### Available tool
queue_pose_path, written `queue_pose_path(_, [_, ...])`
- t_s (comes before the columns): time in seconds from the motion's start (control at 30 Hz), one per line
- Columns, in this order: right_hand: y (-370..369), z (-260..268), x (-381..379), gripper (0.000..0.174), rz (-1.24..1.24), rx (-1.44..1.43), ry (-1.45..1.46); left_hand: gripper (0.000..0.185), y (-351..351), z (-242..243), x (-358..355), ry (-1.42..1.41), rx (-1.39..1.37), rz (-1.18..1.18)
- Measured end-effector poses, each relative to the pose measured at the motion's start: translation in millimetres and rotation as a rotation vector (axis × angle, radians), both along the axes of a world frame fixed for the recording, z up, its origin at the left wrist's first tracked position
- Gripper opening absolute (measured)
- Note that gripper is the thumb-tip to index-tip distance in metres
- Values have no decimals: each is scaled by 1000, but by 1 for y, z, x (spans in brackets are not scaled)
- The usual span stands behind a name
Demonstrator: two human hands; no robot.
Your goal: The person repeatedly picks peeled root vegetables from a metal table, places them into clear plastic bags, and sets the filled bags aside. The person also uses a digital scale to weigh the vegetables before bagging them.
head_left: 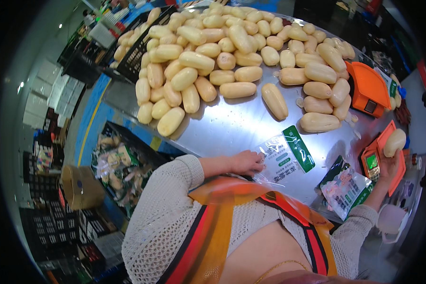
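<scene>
My left hand [248, 163] has its fingers curled on the edge of a clear plastic bag [277, 159] with a green printed band, lying flat on the steel table [230, 124]. In my right hand [389, 167] is a peeled lotus root section [394, 142]. It is held at the orange pan of a digital scale [372, 161] with a lit green display; whether it touches the pan I cannot tell. Between my hands, near the table's front edge, lies another printed bag [346, 190]. A large heap of peeled lotus root sections [206, 60] covers the table's far side.
A second orange scale [369, 88] stands at the right beside the lotus roots. Black crates hold more roots [127, 42] at the far left and filled bags [117, 167] at my left. A cardboard box [81, 187] and a lidless-looking white container [391, 219] are near the sides.
</scene>
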State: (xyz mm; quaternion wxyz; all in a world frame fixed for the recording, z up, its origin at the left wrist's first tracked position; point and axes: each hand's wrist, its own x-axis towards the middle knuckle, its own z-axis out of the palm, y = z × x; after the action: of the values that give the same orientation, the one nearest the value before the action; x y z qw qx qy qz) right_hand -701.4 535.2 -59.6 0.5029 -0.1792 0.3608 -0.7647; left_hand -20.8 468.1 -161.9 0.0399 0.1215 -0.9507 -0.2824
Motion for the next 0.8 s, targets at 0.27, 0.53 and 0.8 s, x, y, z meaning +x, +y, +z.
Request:
queue_pose_path(0.27, [50, -23, 280, 67, 215, -155, -301, 17, -11, -25, -10, 60, 77, -53])
queue_pose_path(0.53, [94, -19, 430, 69, 203, 20, -71, 29, -49, 100, 1, 45, 61, 129])
queue_pose_path(0.8, [65, -9, 478, 76, 56, 38, 110, 23, -41, 202, 52, 317, -397, 320])
